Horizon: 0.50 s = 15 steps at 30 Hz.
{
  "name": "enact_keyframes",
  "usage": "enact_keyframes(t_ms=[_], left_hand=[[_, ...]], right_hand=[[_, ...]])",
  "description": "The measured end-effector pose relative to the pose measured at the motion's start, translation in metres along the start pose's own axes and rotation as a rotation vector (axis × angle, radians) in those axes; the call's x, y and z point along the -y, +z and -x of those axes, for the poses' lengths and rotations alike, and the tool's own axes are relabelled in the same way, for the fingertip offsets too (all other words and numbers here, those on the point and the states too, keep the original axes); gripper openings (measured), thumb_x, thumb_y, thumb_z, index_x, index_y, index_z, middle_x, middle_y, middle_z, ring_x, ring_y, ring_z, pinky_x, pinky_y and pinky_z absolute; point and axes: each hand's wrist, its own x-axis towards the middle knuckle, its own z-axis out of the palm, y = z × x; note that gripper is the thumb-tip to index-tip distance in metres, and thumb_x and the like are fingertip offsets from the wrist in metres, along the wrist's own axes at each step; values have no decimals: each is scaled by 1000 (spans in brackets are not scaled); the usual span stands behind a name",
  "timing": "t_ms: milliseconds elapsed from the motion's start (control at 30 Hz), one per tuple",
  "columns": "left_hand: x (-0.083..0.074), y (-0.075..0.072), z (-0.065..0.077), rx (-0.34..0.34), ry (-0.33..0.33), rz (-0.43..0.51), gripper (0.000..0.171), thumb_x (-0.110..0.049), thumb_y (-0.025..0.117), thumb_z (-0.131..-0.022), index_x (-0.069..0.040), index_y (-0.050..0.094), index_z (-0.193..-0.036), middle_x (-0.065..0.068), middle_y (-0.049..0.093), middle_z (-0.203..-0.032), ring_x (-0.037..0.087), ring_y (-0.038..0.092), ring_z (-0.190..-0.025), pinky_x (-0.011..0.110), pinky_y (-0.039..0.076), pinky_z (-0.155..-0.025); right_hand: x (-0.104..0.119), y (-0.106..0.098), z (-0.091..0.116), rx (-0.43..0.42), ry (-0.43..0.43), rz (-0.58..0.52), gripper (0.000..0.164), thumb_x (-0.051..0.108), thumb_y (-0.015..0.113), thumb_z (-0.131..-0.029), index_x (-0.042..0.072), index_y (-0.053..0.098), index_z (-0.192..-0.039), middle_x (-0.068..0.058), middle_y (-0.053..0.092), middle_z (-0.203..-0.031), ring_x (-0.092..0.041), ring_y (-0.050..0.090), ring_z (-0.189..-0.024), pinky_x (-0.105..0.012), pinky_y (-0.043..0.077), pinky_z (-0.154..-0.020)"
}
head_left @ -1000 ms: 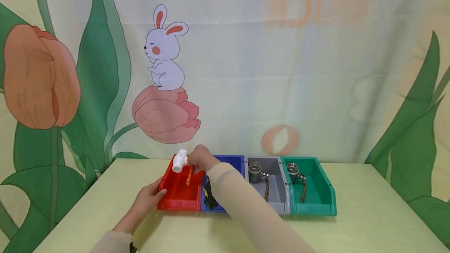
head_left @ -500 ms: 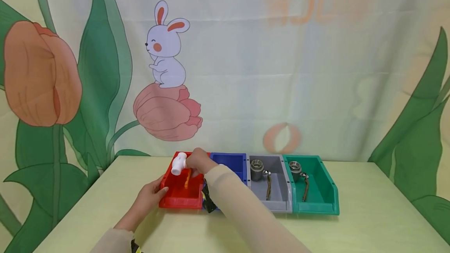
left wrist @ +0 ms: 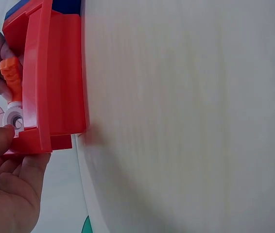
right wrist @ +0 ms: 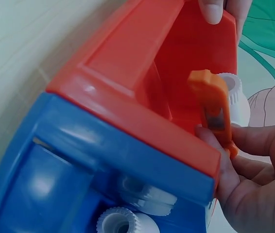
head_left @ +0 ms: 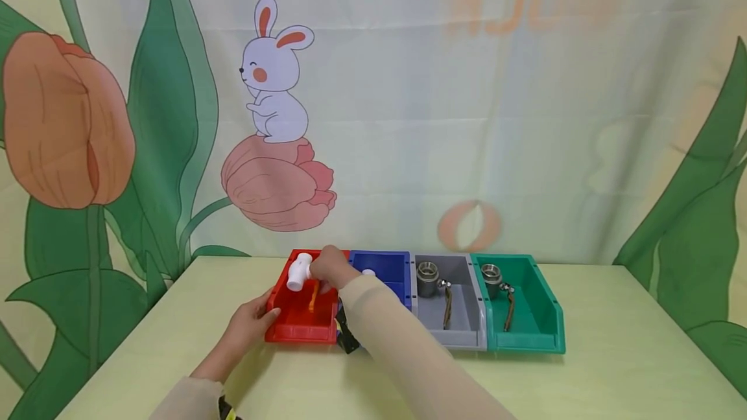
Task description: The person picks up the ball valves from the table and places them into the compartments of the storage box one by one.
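My right hand (head_left: pixel 331 266) pinches the orange handle (right wrist: pixel 213 99) of a white plastic ball valve (head_left: pixel 299 271), its thumb and fingers close to the handle's base in the right wrist view. The valve is over the back part of the red bin (head_left: pixel 303 336), with the handle pointing down toward the bin's front. My left hand (head_left: pixel 249 324) grips the red bin's left wall near the front, the thumb over the rim and the other fingers outside it in the left wrist view.
A blue bin (head_left: pixel 385 261) joins the red one and has another white valve (right wrist: pixel 132 221) inside, mostly behind my right sleeve. Further right, a grey bin (head_left: pixel 461 341) and a green bin (head_left: pixel 525 343) each hold a metal valve with a brownish lever. A printed curtain hangs behind the table.
My right hand has lowered the ball valve slightly into the red bin. The left hand keeps its grip on the wall. The head view has shifted a little.
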Motion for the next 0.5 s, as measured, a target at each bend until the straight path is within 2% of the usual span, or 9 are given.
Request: enact_keyframes(t_ms=[133, 233, 500], left_hand=[[1, 1, 0, -2, 1, 0, 60, -10, 53, -105, 4, 28, -158, 33, 41, -156, 51, 45, -141, 53, 51, -109], [1, 2, 1, -7, 12, 0, 59, -10, 53, -105, 5, 28, -157, 33, 42, -155, 51, 45, -141, 54, 50, -110], [1, 4, 3, -3, 5, 2, 60, -9, 53, -105, 5, 28, -157, 34, 41, -156, 52, 43, -142, 55, 48, -111]], right_hand=[[1, 0, 1, 4, -21, 30, 13, -1, 62, -92, -8, 62, -103, -15, 63, -94, -36, 78, -82, -38, 66, -73], [1, 2, 0, -4, -39, 72, 8, 0, 59, -93, -7, 61, -97, -14, 63, -92, -35, 78, -78, -36, 66, -69], [-5, 15, -2, -67, -42, 151, 16, 4, 66, -93, -6, 64, -105, -15, 68, -97, -29, 73, -68, -33, 65, -65]])
